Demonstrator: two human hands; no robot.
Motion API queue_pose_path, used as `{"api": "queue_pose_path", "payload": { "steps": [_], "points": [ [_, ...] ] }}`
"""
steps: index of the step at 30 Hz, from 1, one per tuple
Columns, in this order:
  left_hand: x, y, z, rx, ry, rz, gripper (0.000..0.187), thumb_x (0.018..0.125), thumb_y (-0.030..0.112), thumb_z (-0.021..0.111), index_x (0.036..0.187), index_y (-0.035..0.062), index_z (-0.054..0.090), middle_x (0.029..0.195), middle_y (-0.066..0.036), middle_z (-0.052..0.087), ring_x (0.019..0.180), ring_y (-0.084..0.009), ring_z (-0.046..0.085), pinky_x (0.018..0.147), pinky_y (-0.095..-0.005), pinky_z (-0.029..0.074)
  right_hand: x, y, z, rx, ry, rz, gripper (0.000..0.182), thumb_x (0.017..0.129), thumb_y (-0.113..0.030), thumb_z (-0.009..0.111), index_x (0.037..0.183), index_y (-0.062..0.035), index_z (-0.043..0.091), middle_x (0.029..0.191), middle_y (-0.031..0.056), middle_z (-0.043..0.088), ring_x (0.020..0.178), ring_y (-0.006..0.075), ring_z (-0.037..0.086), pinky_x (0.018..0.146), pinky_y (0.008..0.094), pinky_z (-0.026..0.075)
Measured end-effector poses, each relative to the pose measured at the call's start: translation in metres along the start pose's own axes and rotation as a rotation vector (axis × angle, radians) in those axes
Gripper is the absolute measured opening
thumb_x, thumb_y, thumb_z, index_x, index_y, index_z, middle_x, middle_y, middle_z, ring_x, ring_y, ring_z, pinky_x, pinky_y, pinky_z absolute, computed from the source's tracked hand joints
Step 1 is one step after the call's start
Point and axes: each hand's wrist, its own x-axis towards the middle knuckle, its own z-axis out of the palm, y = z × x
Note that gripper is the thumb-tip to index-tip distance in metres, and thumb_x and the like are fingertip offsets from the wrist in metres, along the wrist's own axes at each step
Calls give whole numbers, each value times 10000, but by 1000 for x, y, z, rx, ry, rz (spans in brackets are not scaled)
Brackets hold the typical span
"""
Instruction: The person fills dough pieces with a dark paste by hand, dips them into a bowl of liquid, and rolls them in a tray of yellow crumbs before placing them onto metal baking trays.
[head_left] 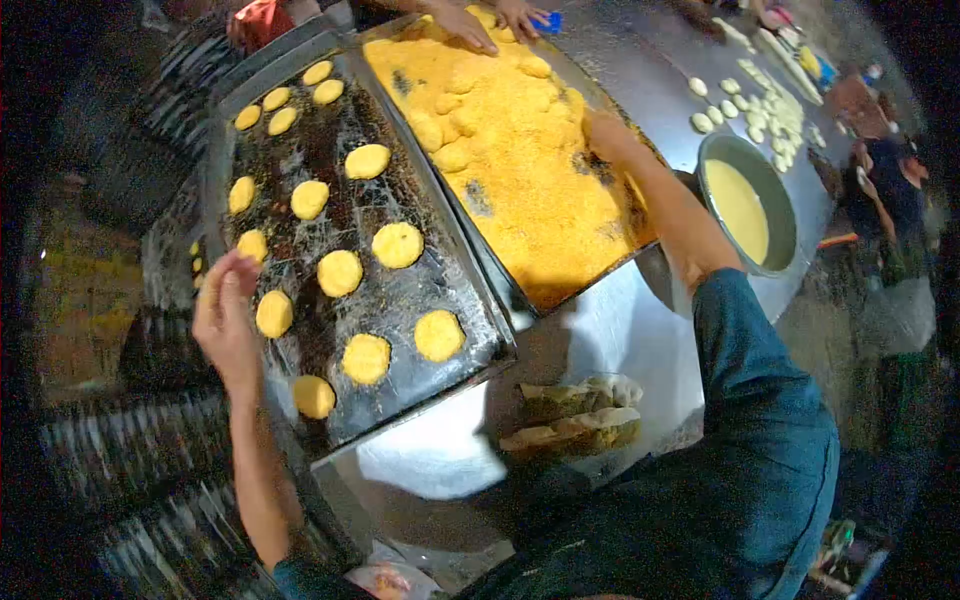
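Observation:
My left hand point(226, 312) is over the left edge of a dark baking tray point(440, 292). Its fingers are drawn together at the edge of a yellow crumb-coated dough round point(252, 245). Similar flat rounds, such as one dough round point(340, 273), lie spaced apart on the tray. My right hand point(606, 136) reaches into a tray of yellow crumbs point(540, 225), at its right side. Its fingers are down among the crumbs and mostly hidden. Several coated lumps of dough point(452, 157) rest on the crumbs.
Another person's hands point(465, 28) work at the far end of the crumb tray, near a blue object point(547, 22). A grey basin point(785, 225) of pale yellow liquid stands on the right. Beyond it, many white dough pieces point(760, 110) lie on the metal table point(640, 335).

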Motion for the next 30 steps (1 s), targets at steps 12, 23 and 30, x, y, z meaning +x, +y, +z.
{"api": "queue_pose_path", "payload": {
  "steps": [12, 23, 30],
  "points": [
    [-92, 107, 330, -1002, -112, -983, 253, 923, 174, 515, 1106, -1, 527, 983, -92, 589, 888, -179, 586, 869, -326, 462, -125, -64, -64, 960, -66, -227, 484, 893, -244, 558, 1293, 11, 458, 1261, 195, 517, 1120, 240, 513, 942, 339, 408],
    [-87, 42, 371, -246, -145, -795, 300, 857, 160, 577, 1087, -20, 510, 855, -87, 581, 776, -160, 569, 660, -304, 501, -15, -67, -19, 228, 197, -58, 314, 854, -243, 536, 1097, -44, 559, 956, 208, 616, 898, 369, 601, 787, 486, 460],
    [-88, 40, 400, 471, -255, -397, 479, 784, 259, 652, 1134, -47, 538, 1094, -257, 555, 1001, -373, 543, 853, -413, 446, -73, -44, -61, 1433, -290, 174, 506, 781, -70, 663, 1237, -93, 445, 1108, 124, 518, 994, 233, 546, 793, 364, 501]
  ]
}}
